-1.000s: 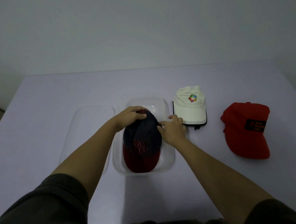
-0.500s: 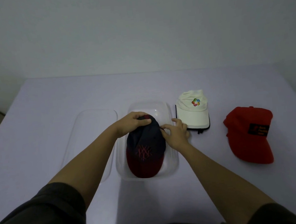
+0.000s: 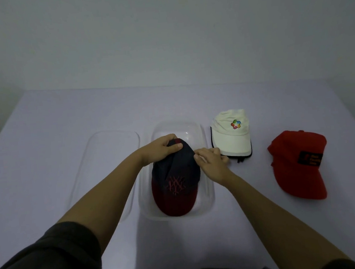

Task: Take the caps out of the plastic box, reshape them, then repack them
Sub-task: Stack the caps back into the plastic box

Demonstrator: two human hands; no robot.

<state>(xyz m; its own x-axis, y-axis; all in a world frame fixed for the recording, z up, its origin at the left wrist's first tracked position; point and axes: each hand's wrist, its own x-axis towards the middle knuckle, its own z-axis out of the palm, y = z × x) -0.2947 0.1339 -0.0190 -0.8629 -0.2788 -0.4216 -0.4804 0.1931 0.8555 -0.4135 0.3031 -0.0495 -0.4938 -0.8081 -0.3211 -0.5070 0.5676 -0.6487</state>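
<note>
A navy cap with a dark red brim [image 3: 174, 182] lies inside the clear plastic box [image 3: 208, 198] at the table's middle, brim toward me. My left hand [image 3: 160, 150] grips the back of its crown from the far left. My right hand [image 3: 209, 162] pinches the crown's right side. A cream cap with a coloured logo [image 3: 231, 135] rests on the table just right of the box. Farther right lies a red cap with a black patch [image 3: 296, 164].
The box's clear lid [image 3: 104, 167] lies flat on the table left of the box. The table is covered in a pale lilac cloth [image 3: 62, 115] and ends at a plain wall behind.
Both hands stayed on the navy cap in the box; my right hand's fingers closed from resting on its side to pinching the fabric. The view shifted slightly.
</note>
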